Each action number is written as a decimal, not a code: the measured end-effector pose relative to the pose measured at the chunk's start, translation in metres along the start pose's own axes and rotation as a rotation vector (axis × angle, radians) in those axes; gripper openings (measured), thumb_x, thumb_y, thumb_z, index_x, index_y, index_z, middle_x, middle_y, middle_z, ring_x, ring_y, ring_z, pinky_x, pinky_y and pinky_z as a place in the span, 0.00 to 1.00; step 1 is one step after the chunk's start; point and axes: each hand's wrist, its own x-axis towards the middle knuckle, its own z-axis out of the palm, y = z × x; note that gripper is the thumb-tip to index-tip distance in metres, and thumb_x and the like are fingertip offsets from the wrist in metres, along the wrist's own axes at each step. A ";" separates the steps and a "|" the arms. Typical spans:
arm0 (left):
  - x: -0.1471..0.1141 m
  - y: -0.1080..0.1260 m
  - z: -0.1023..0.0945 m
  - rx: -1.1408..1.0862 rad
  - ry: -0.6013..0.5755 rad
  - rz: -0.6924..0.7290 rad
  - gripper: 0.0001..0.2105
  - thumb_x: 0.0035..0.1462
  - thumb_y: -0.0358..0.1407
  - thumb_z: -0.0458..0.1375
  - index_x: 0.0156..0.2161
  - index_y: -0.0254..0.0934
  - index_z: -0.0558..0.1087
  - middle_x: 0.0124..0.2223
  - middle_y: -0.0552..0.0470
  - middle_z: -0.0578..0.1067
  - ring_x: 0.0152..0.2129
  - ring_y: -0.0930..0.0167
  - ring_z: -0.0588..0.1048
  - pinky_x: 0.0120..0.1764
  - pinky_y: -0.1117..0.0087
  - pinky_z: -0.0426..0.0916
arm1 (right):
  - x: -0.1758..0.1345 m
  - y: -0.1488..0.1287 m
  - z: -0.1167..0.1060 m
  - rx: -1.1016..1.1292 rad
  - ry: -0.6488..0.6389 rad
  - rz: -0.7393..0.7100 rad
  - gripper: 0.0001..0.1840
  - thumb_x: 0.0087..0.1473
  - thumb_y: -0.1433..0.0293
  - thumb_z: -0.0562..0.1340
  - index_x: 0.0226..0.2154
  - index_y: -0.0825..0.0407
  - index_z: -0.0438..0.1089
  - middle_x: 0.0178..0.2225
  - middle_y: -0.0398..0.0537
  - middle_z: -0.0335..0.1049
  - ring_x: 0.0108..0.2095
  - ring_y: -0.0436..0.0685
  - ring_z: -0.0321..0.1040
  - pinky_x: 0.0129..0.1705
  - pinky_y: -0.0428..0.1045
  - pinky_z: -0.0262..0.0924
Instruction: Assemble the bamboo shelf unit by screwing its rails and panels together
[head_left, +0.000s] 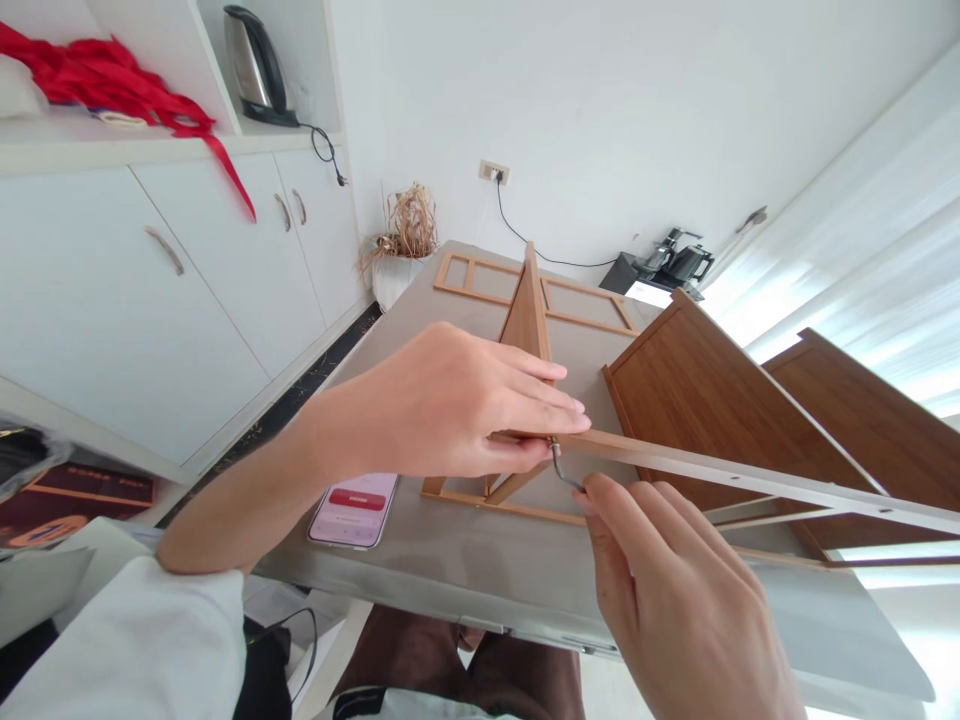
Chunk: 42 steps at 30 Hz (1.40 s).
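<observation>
Right hand [675, 580]: sitting at four o'clock from the joint, pinching the bent metal key [558, 465] in its fingertips, probably for fine control while turning.
Phone [352, 512]: lying between eight and nine o'clock on the grey bench [480, 560], screen lit and facing up, presumably staying readable there.
Left hand [457, 400]: reaching in from between nine and ten o'clock, fingers stretching flat, apparently clasping the end of the rail [675, 459] against the thumb, likely bracing the joint against the key's twist.
Bent metal key, appearance: showing dark and slim, curving at a bend, its tip meeting a small brassy fitting.
Rail, appearance: running from the joint towards three o'clock, looking pale brown, narrow and straight, small dark holes marking its face.
Upright panel [529, 315]: standing on edge at twelve o'clock, showing warm brown grain, its near end disappearing behind the left hand.
Brown panels [697, 400]: leaning between two and three o'clock, darker and broader.
Flat frames [470, 275]: lying at eleven and one o'clock, seemingly waiting out of the way.
Dried plant [412, 220]: standing at eleven o'clock, beyond the bench.
</observation>
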 end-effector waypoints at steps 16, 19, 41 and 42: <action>0.000 0.000 0.000 -0.009 0.004 -0.006 0.11 0.66 0.34 0.56 0.49 0.42 0.79 0.47 0.59 0.82 0.55 0.70 0.74 0.42 0.76 0.74 | 0.019 -0.039 0.032 1.122 -0.207 0.516 0.13 0.64 0.63 0.59 0.35 0.49 0.77 0.22 0.40 0.77 0.22 0.48 0.74 0.25 0.40 0.67; 0.000 -0.001 -0.001 -0.007 -0.003 -0.004 0.11 0.66 0.34 0.56 0.49 0.43 0.78 0.47 0.58 0.82 0.55 0.70 0.74 0.40 0.76 0.74 | 0.019 -0.051 0.037 1.311 -0.176 0.624 0.17 0.65 0.59 0.58 0.34 0.52 0.76 0.20 0.42 0.77 0.17 0.50 0.72 0.23 0.43 0.68; 0.000 0.001 0.000 0.006 0.001 -0.027 0.11 0.66 0.34 0.56 0.48 0.45 0.79 0.47 0.60 0.82 0.53 0.71 0.76 0.44 0.75 0.74 | -0.005 -0.006 0.039 0.303 0.103 0.013 0.08 0.61 0.80 0.57 0.39 0.53 0.66 0.26 0.41 0.62 0.27 0.49 0.57 0.31 0.46 0.54; 0.000 0.001 0.000 0.009 0.001 -0.026 0.11 0.66 0.34 0.57 0.48 0.45 0.79 0.46 0.60 0.82 0.53 0.71 0.76 0.44 0.75 0.74 | -0.005 -0.004 0.039 0.291 0.097 0.005 0.08 0.61 0.80 0.57 0.40 0.53 0.66 0.26 0.41 0.61 0.27 0.49 0.56 0.31 0.46 0.53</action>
